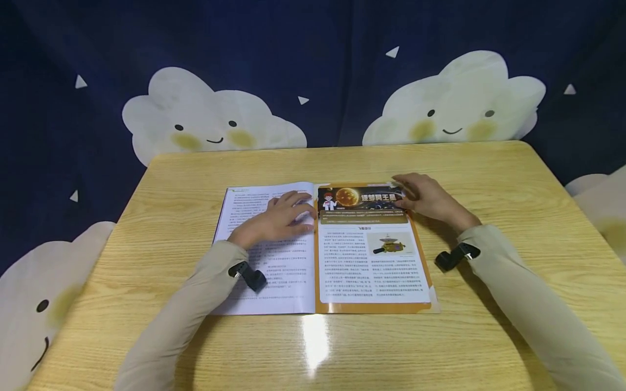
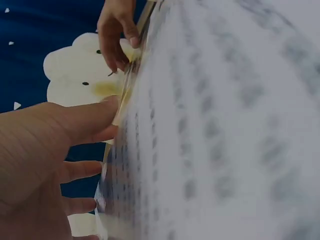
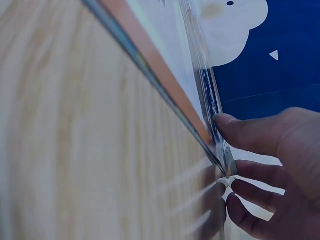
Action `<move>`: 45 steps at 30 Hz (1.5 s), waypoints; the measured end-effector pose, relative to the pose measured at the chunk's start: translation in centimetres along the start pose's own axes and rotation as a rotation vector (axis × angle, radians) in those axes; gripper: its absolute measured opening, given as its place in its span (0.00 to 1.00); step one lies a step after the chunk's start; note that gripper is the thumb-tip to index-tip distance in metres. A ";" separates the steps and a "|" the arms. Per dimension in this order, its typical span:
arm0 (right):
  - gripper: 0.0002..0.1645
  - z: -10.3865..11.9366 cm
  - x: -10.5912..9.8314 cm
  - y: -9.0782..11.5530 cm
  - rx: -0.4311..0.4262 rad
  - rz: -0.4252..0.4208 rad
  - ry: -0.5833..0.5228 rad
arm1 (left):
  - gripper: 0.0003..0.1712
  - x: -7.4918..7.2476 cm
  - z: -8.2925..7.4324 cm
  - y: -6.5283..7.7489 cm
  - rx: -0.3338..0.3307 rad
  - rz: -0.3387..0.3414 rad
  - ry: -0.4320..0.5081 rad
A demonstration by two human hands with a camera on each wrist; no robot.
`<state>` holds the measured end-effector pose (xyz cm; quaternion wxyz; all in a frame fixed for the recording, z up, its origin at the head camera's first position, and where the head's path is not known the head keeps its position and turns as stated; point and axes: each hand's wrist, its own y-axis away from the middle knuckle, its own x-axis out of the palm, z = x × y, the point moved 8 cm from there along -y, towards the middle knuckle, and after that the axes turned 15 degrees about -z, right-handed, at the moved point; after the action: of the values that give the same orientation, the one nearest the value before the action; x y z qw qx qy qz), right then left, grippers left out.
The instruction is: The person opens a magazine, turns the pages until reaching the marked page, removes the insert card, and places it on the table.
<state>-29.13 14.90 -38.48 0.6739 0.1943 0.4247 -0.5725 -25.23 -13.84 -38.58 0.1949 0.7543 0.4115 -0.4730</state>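
An open magazine (image 1: 287,260) lies on the wooden table, a text page at left and an orange-bordered page (image 1: 342,266) with a planet banner at right. My left hand (image 1: 281,220) rests over the upper left page, its spread fingers reaching to the centre fold. At the upper right corner is my right hand (image 1: 430,198). Its thumb (image 3: 235,127) touches the page near the banner, while the other fingers (image 3: 260,195) lie past the corner, close over the table. A gap shows between that thumb and the fingers. Both pages lie nearly flat.
The wooden table (image 1: 504,184) extends around the magazine on all sides. Behind it hangs a dark blue cloth (image 1: 332,65) with white smiling clouds. Each wrist carries a black strap camera (image 1: 457,256) over a beige sleeve.
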 end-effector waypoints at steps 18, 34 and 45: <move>0.32 1.2 -0.8 0.0 -0.072 -0.113 0.076 | 0.28 1.8 -0.1 0.4 -0.147 0.145 -0.078; 0.34 1.2 -1.1 0.1 -0.054 -0.198 -0.029 | 0.33 0.8 0.1 -1.8 -0.126 0.050 -0.050; 0.28 1.8 0.0 -0.2 -0.158 -0.093 0.217 | 0.49 2.0 -0.7 -6.8 -0.117 0.023 -0.045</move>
<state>-28.70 13.54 -37.40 0.6098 0.1814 0.5475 -0.5436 -29.92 -8.50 -39.40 0.2531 0.7357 0.4251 -0.4625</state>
